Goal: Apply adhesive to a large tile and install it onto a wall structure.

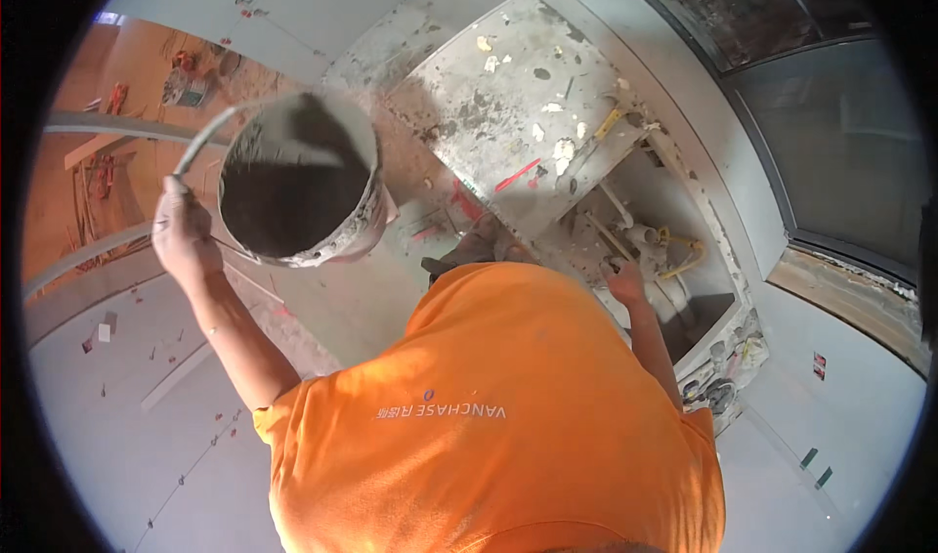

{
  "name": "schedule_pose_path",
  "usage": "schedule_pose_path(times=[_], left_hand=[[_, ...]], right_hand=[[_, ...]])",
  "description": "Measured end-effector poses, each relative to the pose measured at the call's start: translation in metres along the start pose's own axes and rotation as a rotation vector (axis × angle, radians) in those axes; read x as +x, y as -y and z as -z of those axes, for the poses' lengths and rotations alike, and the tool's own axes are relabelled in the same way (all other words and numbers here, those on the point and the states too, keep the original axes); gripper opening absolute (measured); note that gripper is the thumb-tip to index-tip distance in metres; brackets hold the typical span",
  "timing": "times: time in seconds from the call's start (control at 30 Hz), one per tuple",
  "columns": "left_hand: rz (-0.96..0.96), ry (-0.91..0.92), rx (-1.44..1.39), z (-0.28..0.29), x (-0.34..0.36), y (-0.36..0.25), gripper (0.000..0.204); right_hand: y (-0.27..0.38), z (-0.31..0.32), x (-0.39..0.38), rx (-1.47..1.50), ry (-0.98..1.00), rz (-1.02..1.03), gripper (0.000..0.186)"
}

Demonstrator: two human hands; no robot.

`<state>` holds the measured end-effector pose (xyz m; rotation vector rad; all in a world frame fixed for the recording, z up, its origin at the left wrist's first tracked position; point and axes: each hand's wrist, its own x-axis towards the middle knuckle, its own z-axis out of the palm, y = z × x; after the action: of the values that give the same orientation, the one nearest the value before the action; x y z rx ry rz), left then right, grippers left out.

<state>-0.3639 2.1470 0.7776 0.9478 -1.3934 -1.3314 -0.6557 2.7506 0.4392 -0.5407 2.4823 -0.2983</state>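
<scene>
My left hand (186,231) is closed round the curved handle of a large bucket (366,235), out to my left. The bucket tilts so that its mouth faces me; wet grey mortar (293,201) coats its inside, and its rim is caked. My right hand (625,279) is over the open cutout beside the worktop, its fingers curled. A thin pale stick (608,231) runs up to the fingers, but whether they grip it or something else is too small to make out.
A dirty worktop (459,94) bears mortar crumbs, a red strip (518,175) and a yellow tool (608,123). Pipes and a yellow hose (684,255) lie inside the cutout. A dark-framed window (831,143) is at right; buckets and rubble lie beyond the doorway at far left.
</scene>
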Motion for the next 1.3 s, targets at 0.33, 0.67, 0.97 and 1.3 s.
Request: schedule_pose_path(times=[0.33, 0.67, 0.97, 1.3], left_hand=[[-0.036, -0.223, 1.077, 0.120, 0.030, 0.212, 0.053], [0.252, 0.005, 1.345, 0.193, -0.060, 0.332, 0.050], [0.408, 0.482, 1.194, 0.157, -0.041, 0.349, 0.045], [-0.291, 0.608, 1.332, -0.015, -0.049, 0.292, 0.064]], right_hand=[[0.010, 0.022, 0.001, 0.047, 0.028, -0.061, 0.048], [0.030, 0.029, 0.005, -0.004, -0.005, -0.095, 0.043], [0.065, 0.027, 0.017, 0.045, -0.070, 0.014, 0.039], [0.029, 0.002, 0.009, 0.209, -0.069, -0.050, 0.039]])
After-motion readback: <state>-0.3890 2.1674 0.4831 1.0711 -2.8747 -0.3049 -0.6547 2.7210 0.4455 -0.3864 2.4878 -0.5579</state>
